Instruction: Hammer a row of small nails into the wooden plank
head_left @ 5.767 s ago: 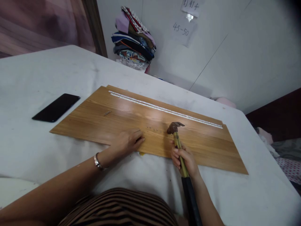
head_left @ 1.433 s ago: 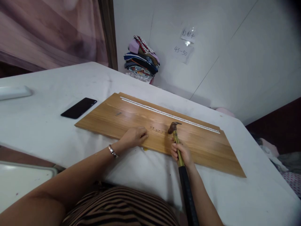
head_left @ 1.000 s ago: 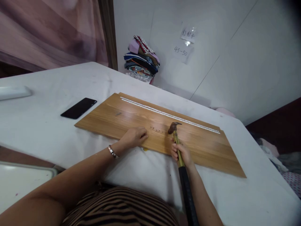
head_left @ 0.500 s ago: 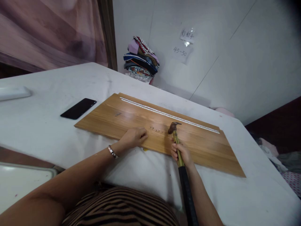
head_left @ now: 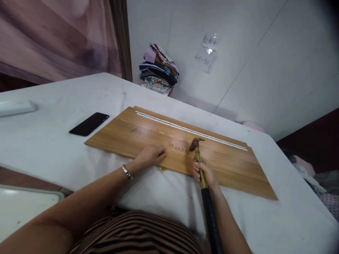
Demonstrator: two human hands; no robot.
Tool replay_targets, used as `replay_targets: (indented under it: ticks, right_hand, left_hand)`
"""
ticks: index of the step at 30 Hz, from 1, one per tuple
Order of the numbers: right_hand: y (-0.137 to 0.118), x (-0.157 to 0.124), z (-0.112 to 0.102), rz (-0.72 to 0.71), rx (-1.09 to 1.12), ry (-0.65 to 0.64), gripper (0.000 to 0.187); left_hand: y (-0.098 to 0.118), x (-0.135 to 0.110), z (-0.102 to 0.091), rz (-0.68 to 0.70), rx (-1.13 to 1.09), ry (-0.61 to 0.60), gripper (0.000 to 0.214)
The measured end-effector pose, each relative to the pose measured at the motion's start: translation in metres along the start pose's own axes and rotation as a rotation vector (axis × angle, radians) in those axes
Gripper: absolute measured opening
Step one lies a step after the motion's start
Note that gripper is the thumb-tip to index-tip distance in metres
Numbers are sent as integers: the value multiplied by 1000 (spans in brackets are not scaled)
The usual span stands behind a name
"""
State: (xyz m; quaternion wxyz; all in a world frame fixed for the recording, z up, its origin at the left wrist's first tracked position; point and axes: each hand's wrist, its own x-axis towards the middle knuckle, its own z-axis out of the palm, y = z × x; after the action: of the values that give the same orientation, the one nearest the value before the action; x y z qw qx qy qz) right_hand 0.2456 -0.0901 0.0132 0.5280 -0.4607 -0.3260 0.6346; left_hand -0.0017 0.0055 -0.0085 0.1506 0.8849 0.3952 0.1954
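I observe my right hand (head_left: 206, 174) clenched around the handle of a hammer (head_left: 199, 163), high up near the head. The hammer head rests on a wooden board (head_left: 233, 169) that lies flat on the white table (head_left: 47, 148).

My left hand (head_left: 150, 155) lies palm down on the near edge of the board, fingers loosely curled, grasping nothing. A short row of small nails (head_left: 176, 146) sits in the board between the two hands.

A loose nail (head_left: 133, 130) lies toward the board's left end. A white strip (head_left: 190, 130) runs along its far edge. A black phone (head_left: 89, 124) lies on the table just left of the board.
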Motion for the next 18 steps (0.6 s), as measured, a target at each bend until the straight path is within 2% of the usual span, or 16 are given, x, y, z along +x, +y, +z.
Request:
replay_targets:
  ticks: [8,15,18]
  right_hand:
    - [0,1,1,17,8,-20,33]
    - [13,4,-19,2,-22,-10,37]
    - [18,5,-26,12,-45,-13,37]
  left_hand:
    - [-1,-1,-1,-2,14,-11,21]
    - [-9,0,15,11,-6,14,19]
    - [-6,-1,14,7,-30,16,16]
